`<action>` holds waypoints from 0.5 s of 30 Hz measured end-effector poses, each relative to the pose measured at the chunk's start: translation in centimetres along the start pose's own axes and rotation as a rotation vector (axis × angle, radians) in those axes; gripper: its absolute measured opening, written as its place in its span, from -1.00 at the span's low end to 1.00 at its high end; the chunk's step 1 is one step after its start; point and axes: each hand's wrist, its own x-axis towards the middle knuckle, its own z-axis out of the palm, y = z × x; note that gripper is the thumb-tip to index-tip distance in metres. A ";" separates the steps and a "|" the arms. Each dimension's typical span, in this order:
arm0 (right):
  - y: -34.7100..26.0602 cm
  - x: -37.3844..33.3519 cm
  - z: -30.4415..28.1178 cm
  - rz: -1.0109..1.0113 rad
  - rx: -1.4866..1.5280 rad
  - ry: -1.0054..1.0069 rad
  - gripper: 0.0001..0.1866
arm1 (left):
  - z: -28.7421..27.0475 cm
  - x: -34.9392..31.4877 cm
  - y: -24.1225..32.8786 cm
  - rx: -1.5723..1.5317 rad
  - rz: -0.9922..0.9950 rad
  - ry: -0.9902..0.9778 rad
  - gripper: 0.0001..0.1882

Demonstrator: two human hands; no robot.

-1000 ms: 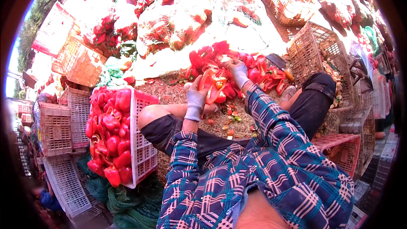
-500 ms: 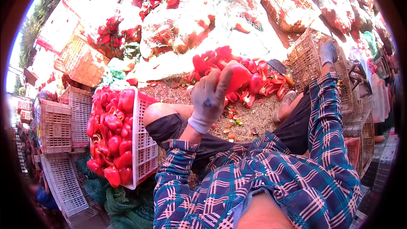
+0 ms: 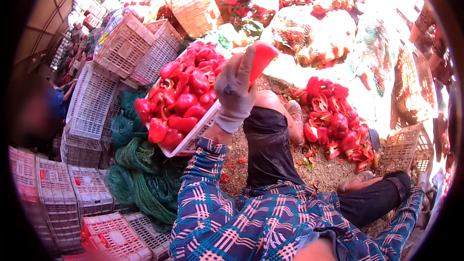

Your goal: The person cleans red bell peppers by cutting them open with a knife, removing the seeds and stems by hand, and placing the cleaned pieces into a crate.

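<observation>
My left hand (image 3: 234, 89), in a grey glove, is closed around a red bell pepper (image 3: 264, 61) and holds it up beside the filled crate. That white plastic crate (image 3: 205, 128) stands to my left, heaped with red bell peppers (image 3: 186, 101). Another pile of red bell peppers (image 3: 338, 121), several of them cut open, lies on the ground in front of me to the right. My right sleeve (image 3: 398, 224) reaches toward the right rim; the hand at its end is too dim to make out.
Green netting (image 3: 145, 179) is bunched beside the filled crate. Stacked plastic crates (image 3: 94, 101) stand at the left, with more crates (image 3: 118, 237) at the lower left. A tan crate (image 3: 403, 150) is at the right. Full net sacks (image 3: 309, 36) lie ahead. A person (image 3: 63, 94) is at far left.
The view has swung left. My left hand has carried the pepper from beside the ground pile to beside the filled crate. My right hand, earlier on the tan crate's edge, no longer shows clearly.
</observation>
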 end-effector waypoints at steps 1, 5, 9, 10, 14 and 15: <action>-0.6 0.1 0.2 -0.025 0.005 -0.016 -0.53 | -1.9 0.0 -2.7 0.105 -0.005 -0.005 -0.09; -2.2 -0.1 1.0 -0.110 0.042 -0.099 -0.56 | -7.7 1.2 -11.9 0.549 -0.022 -0.063 -0.07; -3.7 -0.3 1.6 -0.197 0.101 -0.183 -0.58 | -6.6 3.7 -17.8 0.816 0.050 -0.066 -0.13; -4.5 -0.4 1.7 -0.228 0.121 -0.208 -0.59 | -5.8 3.7 -19.1 0.861 0.071 -0.068 -0.16; -9.5 -1.9 2.8 -0.403 0.235 -0.348 -0.60 | 0.8 -2.0 -23.9 0.703 0.061 -0.570 -0.13; -10.5 -2.3 3.0 -0.433 0.261 -0.385 -0.61 | 3.1 -4.0 -23.2 0.644 0.027 -0.841 -0.20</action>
